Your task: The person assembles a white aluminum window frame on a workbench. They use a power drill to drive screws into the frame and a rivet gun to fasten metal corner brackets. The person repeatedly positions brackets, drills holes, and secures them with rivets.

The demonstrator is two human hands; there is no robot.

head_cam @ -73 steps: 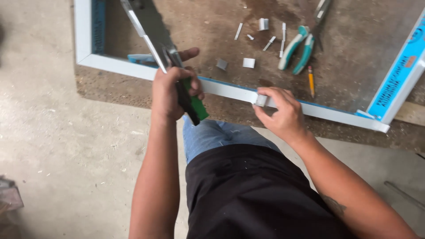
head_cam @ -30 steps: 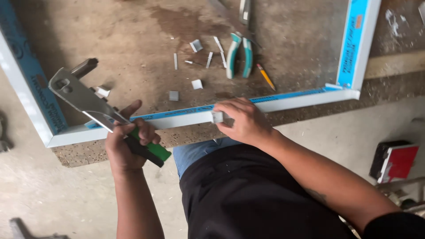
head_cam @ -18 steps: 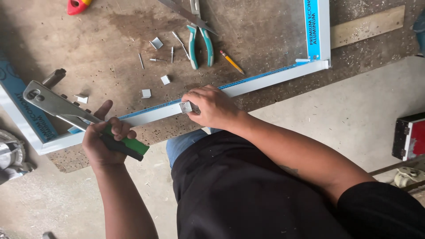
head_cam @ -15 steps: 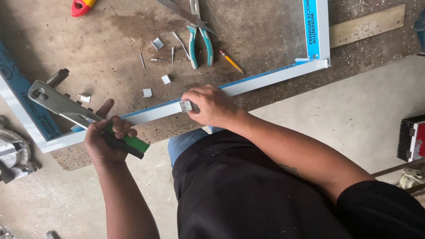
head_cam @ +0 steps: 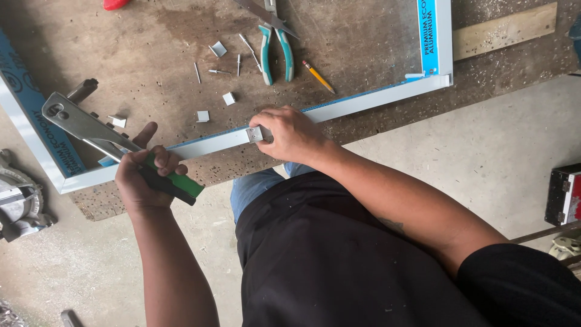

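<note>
Left hand (head_cam: 145, 175) — closed around the green-and-black grip of a rivet tool (head_cam: 109, 142), thumb raised clear of the handle; the tool's grey metal head points up and to the left, over the corner of the frame.

Right hand (head_cam: 289, 133) — fingers curled down on the near rail of a white aluminium frame (head_cam: 212, 140), pinching a small metal bracket (head_cam: 254, 134) against the rail with thumb and fingertips.

Frame — lies flat on a worn, pitted brown surface (head_cam: 351, 36); its near rail runs from lower left to upper right, and blue protective film shows on its left and right rails.

Inside the frame, on the surface:
- teal-handled snips (head_cam: 275, 42), well apart from both hands;
- a yellow pencil (head_cam: 318, 75), just beside the snips;
- small square metal offcuts (head_cam: 229, 98) and loose rivets (head_cam: 218, 71), scattered between the snips and the near rail.

Elsewhere — a wooden strip (head_cam: 505, 30) past the frame's right rail; a power saw (head_cam: 18, 203), partly cut off, on the concrete floor at left; a black-and-red case (head_cam: 566, 194) at the right edge.
</note>
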